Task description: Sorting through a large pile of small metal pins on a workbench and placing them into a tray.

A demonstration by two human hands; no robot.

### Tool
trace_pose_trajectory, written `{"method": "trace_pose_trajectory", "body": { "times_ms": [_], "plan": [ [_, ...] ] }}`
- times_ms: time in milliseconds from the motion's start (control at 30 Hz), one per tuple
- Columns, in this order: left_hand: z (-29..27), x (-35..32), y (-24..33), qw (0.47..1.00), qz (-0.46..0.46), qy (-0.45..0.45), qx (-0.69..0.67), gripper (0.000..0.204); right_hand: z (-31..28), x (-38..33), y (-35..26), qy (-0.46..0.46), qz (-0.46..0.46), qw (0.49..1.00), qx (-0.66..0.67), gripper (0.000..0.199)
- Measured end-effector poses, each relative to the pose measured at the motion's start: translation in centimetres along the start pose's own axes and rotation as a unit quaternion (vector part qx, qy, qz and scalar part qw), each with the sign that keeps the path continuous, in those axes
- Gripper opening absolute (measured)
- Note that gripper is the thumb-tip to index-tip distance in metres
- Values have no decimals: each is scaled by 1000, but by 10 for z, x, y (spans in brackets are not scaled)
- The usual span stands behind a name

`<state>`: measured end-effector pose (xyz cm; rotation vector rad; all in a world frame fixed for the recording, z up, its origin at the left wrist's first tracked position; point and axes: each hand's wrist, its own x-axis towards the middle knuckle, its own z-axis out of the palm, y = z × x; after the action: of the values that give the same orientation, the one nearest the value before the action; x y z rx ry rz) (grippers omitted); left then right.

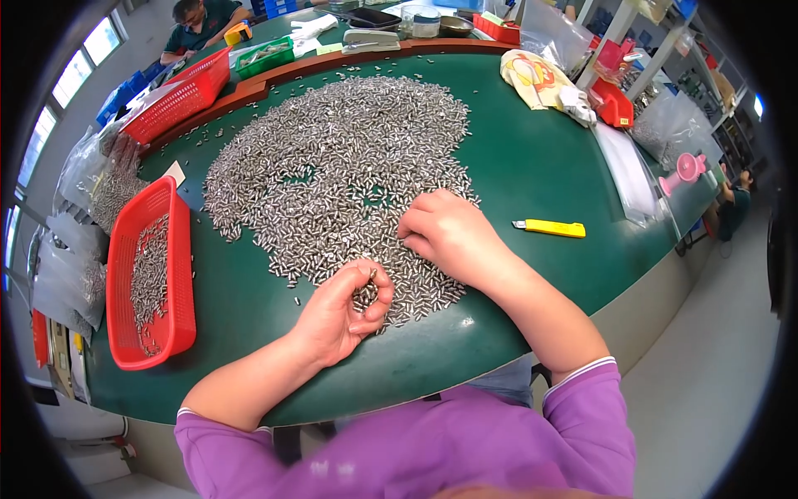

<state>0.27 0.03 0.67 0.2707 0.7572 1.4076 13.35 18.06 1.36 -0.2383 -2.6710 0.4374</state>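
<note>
A wide heap of small silvery metal pins [332, 133] spreads over the green tabletop [532, 158]. At its near edge my left hand [345, 308] is curled into a ring, thumb and fingers nearly meeting. Small metal pins [364, 296] show inside that curl, and a dark piece shows at the fingertips. Farther right, my right hand [445, 231] rests on the heap with its fingers bent and pressed together. Whatever its fingertips pinch is hidden.
A red plastic basket [183, 320] partly filled with pins stands at the left. To the right lies a yellow box cutter [553, 228]. Clear bags [71, 274] lean at the left edge. A stapler [371, 40] and a green tray [266, 57] stand behind. Another person [204, 25] sits far left.
</note>
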Motion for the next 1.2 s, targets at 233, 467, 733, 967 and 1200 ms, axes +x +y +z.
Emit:
{"method": "trace_pose_trajectory", "body": {
  "times_ms": [233,467,733,967,1200],
  "plan": [
    [0,1,-3,1000,3,-6,8,8,-3,6,-9,62,0,998,8,9],
    [-1,3,-3,1000,8,2,2,22,-11,5,-27,-1,34,938,346,7],
    [2,2,-2,999,37,6,-11,22,-5,3,-27,25,-4,944,329,12],
    [-4,5,-2,999,42,16,-12,11,-14,5,-21,77,-122,984,108,17],
    [0,2,1,999,19,40,10,20,-12,-1,-2,-20,13,999,21,22]
  ]
}}
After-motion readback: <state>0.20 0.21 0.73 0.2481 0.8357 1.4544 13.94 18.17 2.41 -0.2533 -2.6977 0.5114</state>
